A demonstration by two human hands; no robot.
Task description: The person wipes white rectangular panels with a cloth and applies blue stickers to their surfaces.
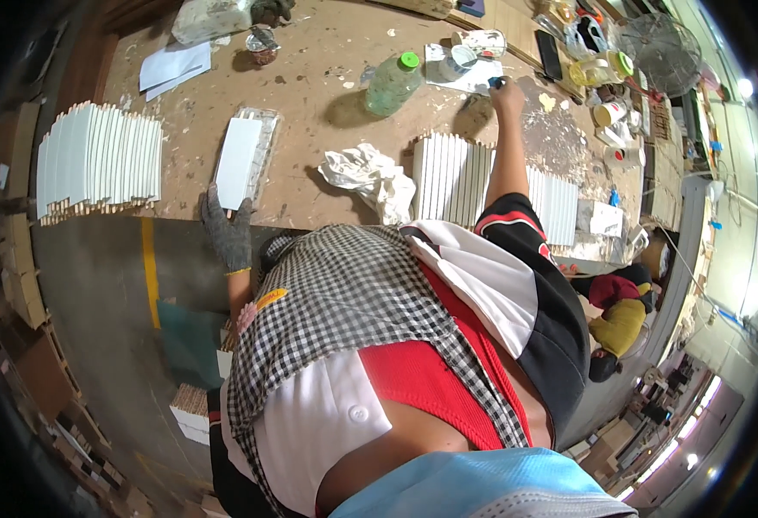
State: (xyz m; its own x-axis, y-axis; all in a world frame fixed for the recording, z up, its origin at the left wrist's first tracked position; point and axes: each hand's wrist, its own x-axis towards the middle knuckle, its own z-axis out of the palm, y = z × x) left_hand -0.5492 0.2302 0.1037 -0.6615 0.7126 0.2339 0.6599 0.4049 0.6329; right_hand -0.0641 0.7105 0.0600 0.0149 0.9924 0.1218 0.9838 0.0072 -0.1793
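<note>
My left hand [226,231], in a grey knit glove, grips the near end of a white painted slat [239,155] at the table's front edge. That slat lies over a paint-stained block [266,142]. My bare right hand [506,97] reaches far across the table, its fingers closed on a small dark blue thing, mostly hidden. Beside it are a white sheet [442,76] and a small cup [458,62] lying on that sheet. Under my right forearm stands a row of white slats [452,177]. A crumpled white cloth [368,180] lies between my hands.
A stack of white slats [102,160] sits at the left. A green-capped bottle [392,86], a plastic cup [262,45] and white papers [171,69] stand or lie farther back. At the right are a phone [548,53], a fan [662,53] and another person [621,324].
</note>
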